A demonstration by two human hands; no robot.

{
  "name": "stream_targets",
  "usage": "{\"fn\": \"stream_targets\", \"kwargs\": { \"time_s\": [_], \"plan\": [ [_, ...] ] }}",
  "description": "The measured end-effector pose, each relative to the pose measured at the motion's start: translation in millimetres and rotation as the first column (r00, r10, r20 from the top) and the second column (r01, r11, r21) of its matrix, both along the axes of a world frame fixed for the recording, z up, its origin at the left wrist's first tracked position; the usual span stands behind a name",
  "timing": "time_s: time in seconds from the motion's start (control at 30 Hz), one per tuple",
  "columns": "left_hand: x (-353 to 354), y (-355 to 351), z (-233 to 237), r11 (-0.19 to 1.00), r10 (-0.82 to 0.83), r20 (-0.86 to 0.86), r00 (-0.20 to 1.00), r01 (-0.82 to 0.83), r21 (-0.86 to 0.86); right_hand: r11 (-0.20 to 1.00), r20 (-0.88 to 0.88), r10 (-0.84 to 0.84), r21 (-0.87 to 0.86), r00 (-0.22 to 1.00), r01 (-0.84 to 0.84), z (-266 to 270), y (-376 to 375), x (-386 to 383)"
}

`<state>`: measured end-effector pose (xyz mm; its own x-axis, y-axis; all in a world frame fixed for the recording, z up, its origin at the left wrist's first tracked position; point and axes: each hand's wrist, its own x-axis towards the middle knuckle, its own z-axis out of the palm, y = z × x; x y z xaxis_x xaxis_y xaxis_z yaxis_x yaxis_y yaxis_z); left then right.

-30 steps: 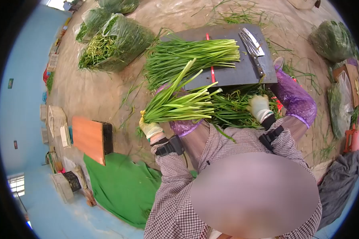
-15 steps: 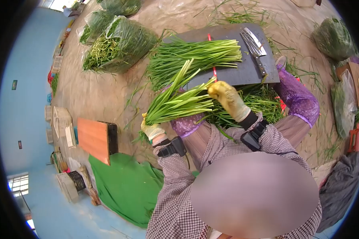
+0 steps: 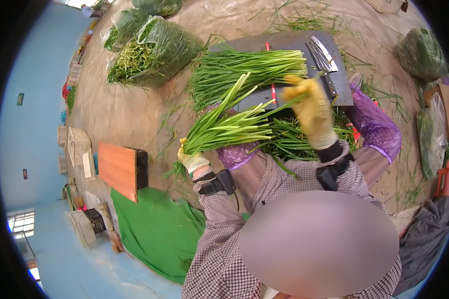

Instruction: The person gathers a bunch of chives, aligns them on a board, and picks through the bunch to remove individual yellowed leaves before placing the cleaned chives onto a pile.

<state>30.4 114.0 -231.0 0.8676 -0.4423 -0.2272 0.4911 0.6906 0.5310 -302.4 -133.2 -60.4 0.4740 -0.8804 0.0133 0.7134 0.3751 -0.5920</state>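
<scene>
My left hand (image 3: 192,160), in a yellowish glove, is closed round the leafy lower end of a loose bunch of garlic chives (image 3: 229,130); their pale ends fan out to the right. My right hand (image 3: 309,110), gloved in yellow and a little blurred, is raised beside the board with its fingers pinched on a thin chive stalk (image 3: 280,108). A thick pile of garlic chives (image 3: 249,70) lies across the dark board (image 3: 284,42) in front. Close to my right hand, a knife (image 3: 324,54) with a dark handle rests on the board, next to another blade.
More loose greens (image 3: 297,137) lie between my legs. Stuffed plastic bags of greens (image 3: 172,52) stand at the upper left, another bag (image 3: 421,55) at the right. An orange-topped crate (image 3: 117,169) and a green cloth (image 3: 157,234) are on the left.
My right hand has moved away from the bunch, to the right and slightly up, drawing a thin stalk along. My left hand keeps hold of the bunch almost in place.
</scene>
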Motion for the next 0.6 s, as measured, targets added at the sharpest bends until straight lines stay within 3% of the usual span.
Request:
{"fn": "stream_targets", "kwargs": {
  "time_s": [0.03,0.07,0.13,0.2,0.23,0.27,0.3,0.33,0.37,0.4,0.47,0.5,0.53,0.57,0.6],
  "plan": [
    [7,3,-13,0.998,0.000,0.071,0.998,-0.005,0.066,0.999,0.103,-0.039,-0.009,0.994,0.041,-26,-20,-21],
    [14,7,-26,0.991,-0.001,0.139,0.990,-0.017,0.131,0.999,0.151,0.038,-0.024,0.988,-0.035,-49,-43,-49],
    [15,5,-36,0.964,-0.020,0.256,0.967,-0.049,0.261,0.961,-0.265,0.049,-0.249,0.963,-0.117,-61,-40,-65],
    [11,-1,-37,0.914,-0.068,0.341,0.938,-0.079,0.399,0.879,-0.564,0.052,-0.367,0.824,-0.306,-88,-21,-51],
    [8,-3,-33,0.935,-0.051,0.269,0.962,-0.049,0.351,0.826,-0.690,0.031,-0.390,0.723,-0.408,-101,-10,-42],
    [5,-5,-28,0.954,-0.034,0.193,0.981,-0.026,0.299,0.759,-0.700,0.069,-0.425,0.710,-0.493,-108,6,-30],
    [-1,-9,-14,0.995,-0.005,-0.003,1.000,0.006,0.104,0.712,-0.708,0.166,-0.396,0.687,-0.580,-118,14,-20],
    [-1,-11,-9,1.000,0.005,-0.091,0.996,-0.004,0.011,0.655,-0.714,0.258,-0.366,0.650,-0.662,-127,23,-10],
    [-1,-12,-5,0.997,0.011,-0.181,0.984,-0.026,-0.079,0.608,-0.701,0.402,-0.276,0.589,-0.744,-136,25,-3],
    [2,-12,-5,0.997,0.039,-0.164,0.986,-0.049,-0.060,0.585,-0.704,0.574,-0.006,0.419,-0.811,-89,18,-14],
    [3,-9,-4,0.996,0.070,-0.129,0.989,-0.075,-0.038,0.629,-0.784,0.214,-0.345,0.582,-0.697,-85,10,-33],
    [2,-7,-1,0.996,0.074,-0.108,0.991,-0.079,-0.039,0.641,-0.814,0.064,-0.410,0.578,-0.649,-92,4,-50],
    [1,-8,3,0.995,0.081,-0.089,0.993,-0.085,-0.044,0.646,-0.830,-0.088,-0.469,0.551,-0.602,-98,-2,-67],
    [-3,-10,9,0.994,0.094,-0.092,0.991,-0.099,-0.051,0.683,-0.876,-0.196,-0.444,0.441,-0.580,-107,-8,-82],
    [-8,-13,16,0.992,0.109,-0.097,0.989,-0.115,-0.058,0.740,-0.863,-0.322,-0.485,0.389,-0.466,-104,-4,-86]
  ]
}}
